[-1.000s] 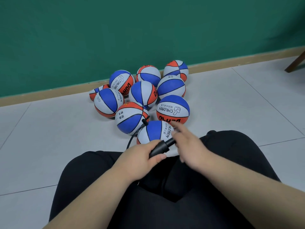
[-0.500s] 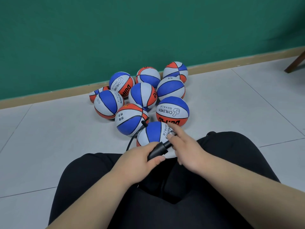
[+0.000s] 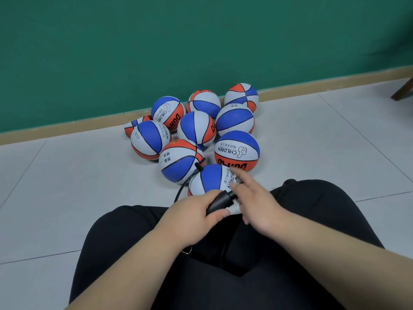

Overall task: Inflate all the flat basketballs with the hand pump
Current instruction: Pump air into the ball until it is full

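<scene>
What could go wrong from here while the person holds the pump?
1. The hose loops loosely from the pump toward the nearest ball; a hard stroke may tug its end free.
2. Only the left hand grips the pump; the right hand has straight fingers at its end, so the pump might slip.
3. That ball lies loose on the floor and could roll.

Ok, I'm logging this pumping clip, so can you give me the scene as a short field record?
Left hand: grips black plastic hand pump
Right hand: fingers loose at the pump's far end
Hose: thin black hose runs up toward the balls, tip unclear
Balls: ten blue, white and orange rubber basketballs, clustered
Setting: grey tiled floor by green wall
</scene>
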